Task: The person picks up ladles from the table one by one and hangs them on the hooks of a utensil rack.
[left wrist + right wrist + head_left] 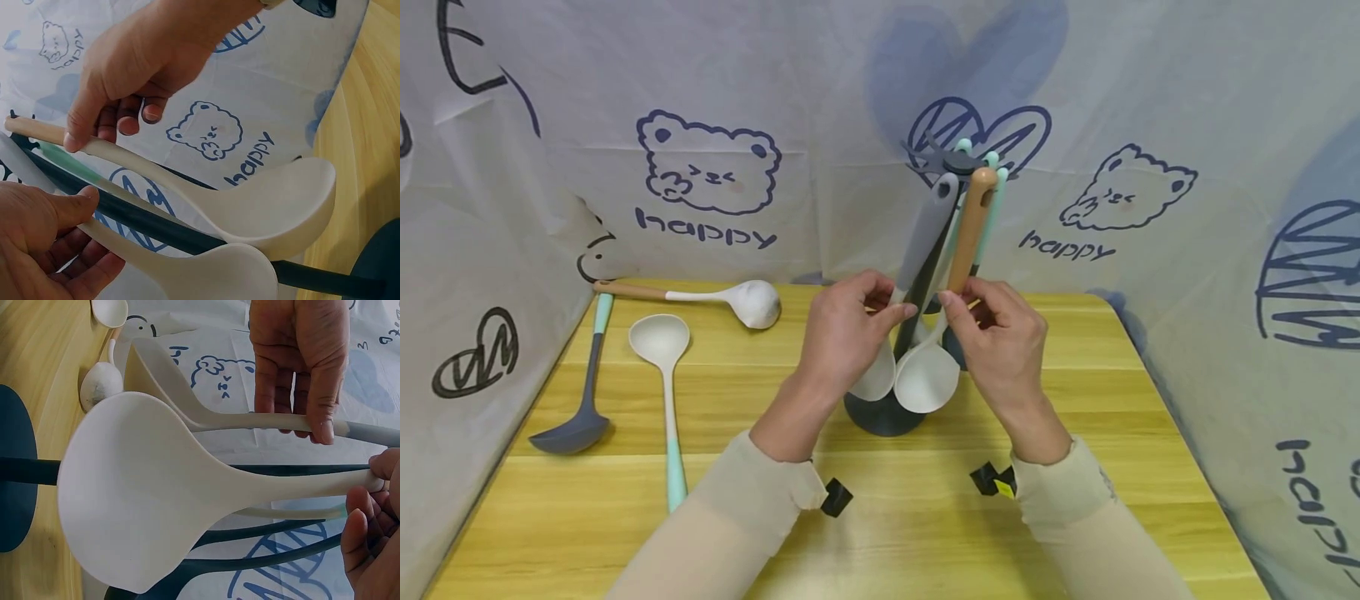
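My left hand (pixel 853 325) pinches the neck of a white ladle with a grey handle (pixel 925 229), its bowl hanging low at the left of a dark utensil stand (pixel 886 419). Between thumb and fingers, my right hand (pixel 1006 329) holds a second white ladle (pixel 927 381), just below its wooden handle. Both handle tops are up at the stand's hooked head (pixel 961 162); whether they hang on hooks I cannot tell. In the left wrist view the two ladle bowls (pixel 281 203) lie close side by side. Behind them, mint-handled utensils (pixel 996 208) hang from the stand.
On the table's (pixel 760 517) left side lie a dark ladle with a mint handle (pixel 580 425), a white ladle with a mint handle (pixel 659 342) and a white, wooden-handled utensil (pixel 752 305). A printed cloth (pixel 850 100) rises behind and beside the table.
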{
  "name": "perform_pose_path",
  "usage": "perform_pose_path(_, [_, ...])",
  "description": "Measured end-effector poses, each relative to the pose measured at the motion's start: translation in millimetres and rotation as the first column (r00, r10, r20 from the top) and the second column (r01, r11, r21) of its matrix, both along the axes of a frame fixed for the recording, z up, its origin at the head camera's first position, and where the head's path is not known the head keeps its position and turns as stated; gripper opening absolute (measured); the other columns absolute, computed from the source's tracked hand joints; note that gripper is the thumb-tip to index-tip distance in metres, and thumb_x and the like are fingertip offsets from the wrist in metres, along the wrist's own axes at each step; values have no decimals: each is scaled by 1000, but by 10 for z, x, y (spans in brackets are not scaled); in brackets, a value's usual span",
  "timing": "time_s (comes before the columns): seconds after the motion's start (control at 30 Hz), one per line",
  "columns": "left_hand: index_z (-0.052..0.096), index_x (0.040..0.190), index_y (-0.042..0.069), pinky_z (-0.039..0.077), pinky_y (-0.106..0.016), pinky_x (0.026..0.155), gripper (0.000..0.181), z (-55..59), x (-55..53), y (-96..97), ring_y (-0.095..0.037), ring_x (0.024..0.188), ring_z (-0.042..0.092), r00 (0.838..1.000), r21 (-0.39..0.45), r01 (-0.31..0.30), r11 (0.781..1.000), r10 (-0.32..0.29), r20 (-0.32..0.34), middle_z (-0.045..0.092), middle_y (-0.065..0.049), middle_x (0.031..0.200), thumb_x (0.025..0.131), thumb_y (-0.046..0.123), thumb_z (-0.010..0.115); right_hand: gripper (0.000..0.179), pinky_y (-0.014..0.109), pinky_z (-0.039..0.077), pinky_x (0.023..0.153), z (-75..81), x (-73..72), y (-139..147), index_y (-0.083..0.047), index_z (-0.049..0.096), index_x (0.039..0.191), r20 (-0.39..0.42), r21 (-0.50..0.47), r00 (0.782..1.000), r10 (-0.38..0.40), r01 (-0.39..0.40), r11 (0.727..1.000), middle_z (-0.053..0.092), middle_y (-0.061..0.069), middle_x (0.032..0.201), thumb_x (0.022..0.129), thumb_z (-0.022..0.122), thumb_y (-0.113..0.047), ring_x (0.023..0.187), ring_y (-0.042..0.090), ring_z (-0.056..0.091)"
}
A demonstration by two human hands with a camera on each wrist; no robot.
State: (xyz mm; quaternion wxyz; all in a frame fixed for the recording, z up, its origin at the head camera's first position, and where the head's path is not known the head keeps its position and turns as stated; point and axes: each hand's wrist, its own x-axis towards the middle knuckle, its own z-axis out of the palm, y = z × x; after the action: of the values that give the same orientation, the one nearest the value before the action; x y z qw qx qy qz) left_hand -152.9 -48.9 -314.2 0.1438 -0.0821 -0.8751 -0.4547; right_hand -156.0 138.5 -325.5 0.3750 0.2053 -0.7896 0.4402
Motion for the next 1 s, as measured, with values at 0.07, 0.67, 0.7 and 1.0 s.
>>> perform_pose_path(0.07, [75, 99, 11, 62, -36, 80, 21, -6, -4, 6, -20, 90, 75, 1000, -14, -4, 1000, 4, -10, 77, -3, 95, 93, 29, 84, 10, 10, 47, 63, -1, 5, 2, 0, 79, 95, 0, 1, 1000, -5, 5, 1000, 75, 12, 85, 93, 81, -10, 63, 20, 64])
perform_pose_path(0.67, [75, 106, 9, 64, -31, 85, 23, -43, -23, -2, -19, 97, 75, 999, -41, 33, 999, -35, -40, 76, -4, 101, 93, 27, 83, 11, 13, 48, 63, -14, 14, 9, -1, 80, 97, 20, -19, 1000, -14, 15, 1000, 74, 11, 85, 94, 80, -11, 64, 18, 62])
perform_pose_path(0.7, [75, 106, 9, 64, -31, 85, 24, -43, -18, -6, -18, 97, 75, 998, -35, 38, 999, -40, -42, 76, -4, 101, 93, 27, 83, 11, 12, 47, 63, -12, 13, 8, -1, 80, 96, 20, -20, 1000, -14, 15, 1000, 73, 11, 85, 94, 80, -11, 64, 18, 61])
perform_pose_path(1.0, [75, 116, 9, 63, -33, 90, 23, 2, 90, -172, -18, 101, 74, 998, 33, 67, 997, -67, -3, 76, -3, 106, 99, 24, 77, 12, 10, 47, 63, -4, -2, 17, 1, 79, 95, 19, -22, 1000, -7, 8, 1000, 73, 14, 84, 94, 80, -11, 65, 17, 61])
